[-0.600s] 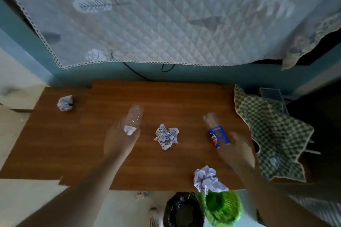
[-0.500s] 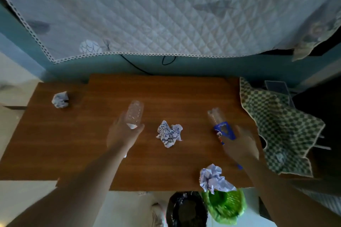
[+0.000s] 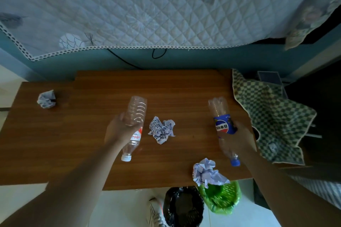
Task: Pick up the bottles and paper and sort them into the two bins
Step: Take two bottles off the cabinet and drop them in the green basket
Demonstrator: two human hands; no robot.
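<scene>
My left hand (image 3: 118, 131) grips a clear water bottle (image 3: 135, 116) with a red-and-white label and white cap, held above the wooden table (image 3: 83, 143), cap pointing toward me. My right hand (image 3: 238, 138) grips a clear bottle with a blue label (image 3: 220, 116) and blue cap, also lifted, cap toward me. A crumpled printed paper ball (image 3: 162, 131) lies between my hands. Another paper ball (image 3: 46, 99) sits at the table's far left. A third paper ball (image 3: 207, 172) rests at the front edge, above the green bin (image 3: 221, 197). The black-lined bin (image 3: 183, 206) stands beside the green one.
A green checkered cloth (image 3: 273, 116) hangs over the table's right end. A quilted cover (image 3: 166, 5) hangs behind the table with a dark cable below it. A shoe (image 3: 156, 214) is on the floor left of the black bin.
Both bottles have come up off the table and tilted, their caps now swung toward me. The view has shifted slightly downward.
</scene>
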